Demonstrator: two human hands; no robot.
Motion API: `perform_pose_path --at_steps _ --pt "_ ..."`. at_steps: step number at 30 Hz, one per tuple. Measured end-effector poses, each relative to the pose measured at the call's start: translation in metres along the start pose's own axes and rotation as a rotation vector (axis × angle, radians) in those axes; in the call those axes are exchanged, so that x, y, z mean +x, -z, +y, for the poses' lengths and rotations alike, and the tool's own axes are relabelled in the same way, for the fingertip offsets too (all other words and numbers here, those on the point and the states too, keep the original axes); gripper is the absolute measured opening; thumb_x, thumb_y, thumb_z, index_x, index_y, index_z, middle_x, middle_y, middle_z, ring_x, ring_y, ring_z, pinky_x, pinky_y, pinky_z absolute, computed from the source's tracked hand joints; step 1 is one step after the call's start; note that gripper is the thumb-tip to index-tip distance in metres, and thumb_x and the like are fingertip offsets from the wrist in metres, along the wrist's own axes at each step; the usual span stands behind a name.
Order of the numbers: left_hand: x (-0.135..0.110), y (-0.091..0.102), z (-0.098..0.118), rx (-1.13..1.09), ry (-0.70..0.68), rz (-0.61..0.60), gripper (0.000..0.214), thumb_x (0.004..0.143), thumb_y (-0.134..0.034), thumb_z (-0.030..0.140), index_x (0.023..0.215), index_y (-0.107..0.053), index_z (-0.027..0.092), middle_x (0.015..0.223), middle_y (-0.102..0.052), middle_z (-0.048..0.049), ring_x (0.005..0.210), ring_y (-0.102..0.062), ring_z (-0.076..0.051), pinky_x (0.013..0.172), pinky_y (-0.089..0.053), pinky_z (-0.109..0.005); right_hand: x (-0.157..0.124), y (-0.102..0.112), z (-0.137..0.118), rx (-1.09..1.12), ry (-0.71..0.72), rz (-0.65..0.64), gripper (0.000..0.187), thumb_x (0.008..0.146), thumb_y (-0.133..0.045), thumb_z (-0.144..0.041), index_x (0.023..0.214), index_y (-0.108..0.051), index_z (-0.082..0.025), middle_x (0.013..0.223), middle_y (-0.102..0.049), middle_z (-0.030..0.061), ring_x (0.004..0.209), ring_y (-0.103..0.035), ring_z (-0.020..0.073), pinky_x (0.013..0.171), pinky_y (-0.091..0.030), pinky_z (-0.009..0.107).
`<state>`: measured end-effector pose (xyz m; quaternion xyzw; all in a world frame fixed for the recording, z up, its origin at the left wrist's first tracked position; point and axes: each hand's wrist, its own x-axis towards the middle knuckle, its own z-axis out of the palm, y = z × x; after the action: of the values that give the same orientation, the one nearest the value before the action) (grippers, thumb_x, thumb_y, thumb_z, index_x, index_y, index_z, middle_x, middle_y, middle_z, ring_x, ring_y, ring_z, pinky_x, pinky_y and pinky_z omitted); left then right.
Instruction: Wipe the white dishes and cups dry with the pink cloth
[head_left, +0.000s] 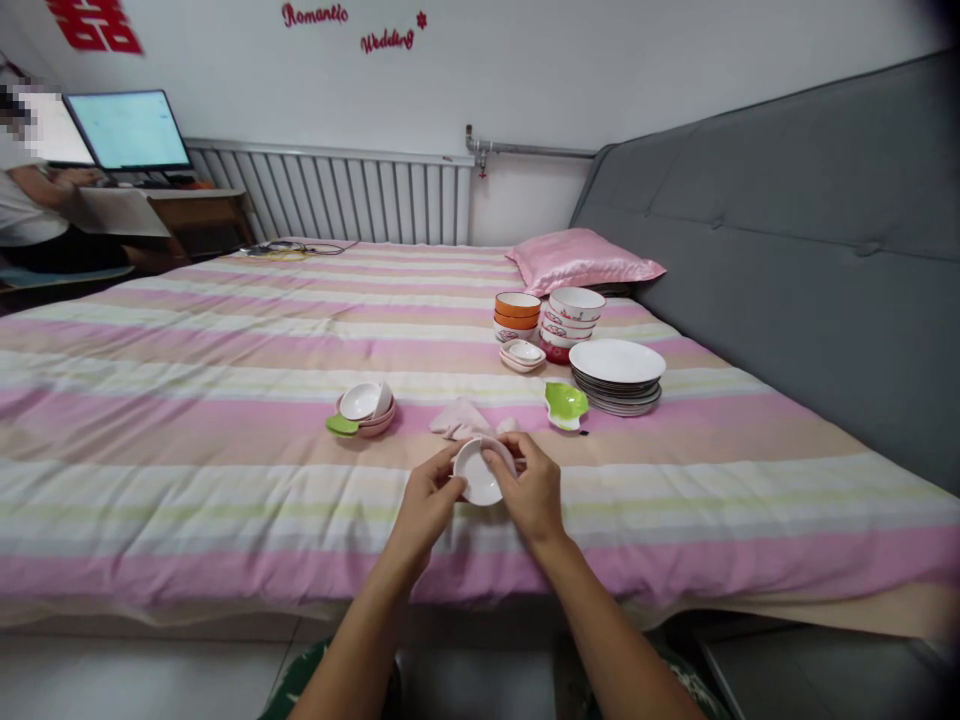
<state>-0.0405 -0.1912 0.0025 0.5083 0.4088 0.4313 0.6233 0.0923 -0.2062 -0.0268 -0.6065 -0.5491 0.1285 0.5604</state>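
Observation:
Both my hands hold a small white dish (478, 475) just above the near part of the striped bed. My left hand (426, 500) grips its left rim with closed fingers. On the right rim, my right hand (534, 487) pinches the dish together with a pale pink cloth (461, 418), which trails back onto the bed behind the dish.
A pile of small pink and white dishes (365, 408) with a green one lies left of my hands. Right of them are a green leaf-shaped dish (565, 403), stacked white plates (617, 375), stacked bowls (547, 318) and a pink pillow (581, 258). A person sits at monitors (129, 130) far left.

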Motion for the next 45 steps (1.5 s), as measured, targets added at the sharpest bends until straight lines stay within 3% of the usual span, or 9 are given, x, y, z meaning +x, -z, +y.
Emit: perform_pose_path --at_steps 5,8,11,15,19,25,32,38,45 --pt "0.004 0.006 -0.005 0.074 -0.071 0.068 0.054 0.064 -0.055 0.015 0.118 -0.059 0.01 0.101 -0.068 -0.0087 0.074 -0.058 -0.014 0.063 -0.044 -0.022 -0.001 0.001 -0.004 0.052 -0.029 -0.049 0.024 0.085 -0.05 -0.038 0.093 -0.063 -0.019 0.082 -0.068 0.0033 0.069 -0.062 0.0152 0.065 -0.048 0.024" --pt "0.006 0.009 -0.01 0.152 -0.138 0.073 0.055 0.069 -0.054 0.017 0.123 -0.051 0.011 0.089 -0.069 -0.0063 0.067 -0.057 -0.012 0.06 -0.042 -0.021 -0.001 -0.001 -0.003 0.079 -0.053 -0.054 0.022 0.084 -0.051 -0.036 0.092 -0.063 -0.019 0.08 -0.069 0.0038 0.067 -0.063 0.0159 0.064 -0.049 0.024" --pt "0.009 0.012 -0.017 0.246 -0.195 0.112 0.046 0.071 -0.055 0.019 0.117 -0.049 0.013 0.081 -0.068 -0.0049 0.064 -0.059 -0.012 0.058 -0.043 -0.021 -0.001 -0.005 0.001 0.109 -0.106 -0.058 0.021 0.081 -0.054 -0.033 0.092 -0.064 -0.019 0.08 -0.07 0.0047 0.068 -0.066 0.0176 0.065 -0.051 0.026" --pt "0.009 0.012 -0.021 0.348 -0.239 0.133 0.033 0.072 -0.059 0.023 0.104 -0.052 0.015 0.088 -0.068 -0.007 0.073 -0.063 -0.016 0.064 -0.048 -0.025 -0.002 -0.01 0.006 0.193 -0.193 -0.081 0.023 0.08 -0.054 -0.032 0.094 -0.064 -0.017 0.086 -0.071 0.0071 0.076 -0.068 0.0199 0.069 -0.052 0.028" --pt "0.006 0.008 -0.018 0.383 -0.237 0.114 0.041 0.072 -0.062 0.027 0.109 -0.052 0.015 0.096 -0.066 -0.0089 0.078 -0.065 -0.018 0.07 -0.052 -0.029 -0.003 -0.013 0.008 0.213 -0.222 -0.062 0.023 0.079 -0.054 -0.032 0.094 -0.062 -0.016 0.089 -0.07 0.0088 0.078 -0.068 0.0204 0.071 -0.053 0.029" --pt "0.003 -0.002 -0.021 0.298 -0.18 0.085 0.049 0.071 -0.063 0.028 0.115 -0.046 0.014 0.085 -0.067 -0.0066 0.076 -0.067 -0.018 0.07 -0.053 -0.03 -0.003 -0.016 0.013 0.189 -0.23 0.053 0.019 0.08 -0.051 -0.033 0.09 -0.055 -0.017 0.084 -0.068 0.0081 0.072 -0.066 0.0188 0.066 -0.052 0.029" --pt "0.005 -0.006 -0.028 0.164 -0.137 0.076 0.046 0.071 -0.061 0.026 0.113 -0.046 0.015 0.077 -0.066 -0.003 0.072 -0.066 -0.017 0.067 -0.054 -0.029 -0.003 -0.015 0.01 0.239 -0.248 0.047 0.018 0.079 -0.052 -0.033 0.09 -0.052 -0.018 0.082 -0.069 0.0084 0.073 -0.067 0.0195 0.065 -0.053 0.028" --pt "0.007 -0.001 -0.027 0.223 -0.14 0.049 0.044 0.072 -0.057 0.025 0.115 -0.054 0.013 0.08 -0.068 -0.0037 0.068 -0.064 -0.017 0.062 -0.053 -0.028 -0.004 -0.01 0.01 0.104 -0.147 0.052 0.018 0.082 -0.05 -0.03 0.092 -0.059 -0.018 0.086 -0.07 0.008 0.079 -0.067 0.0205 0.071 -0.052 0.03" --pt "0.005 0.009 -0.022 0.584 -0.297 0.061 0.043 0.074 -0.047 0.014 0.114 -0.063 0.02 0.092 -0.071 -0.0029 0.073 -0.062 -0.017 0.068 -0.046 -0.026 -0.005 -0.001 0.001 -0.096 0.031 -0.05 0.023 0.086 -0.046 -0.026 0.098 -0.065 -0.022 0.096 -0.071 0.0047 0.088 -0.066 0.0212 0.079 -0.05 0.032"
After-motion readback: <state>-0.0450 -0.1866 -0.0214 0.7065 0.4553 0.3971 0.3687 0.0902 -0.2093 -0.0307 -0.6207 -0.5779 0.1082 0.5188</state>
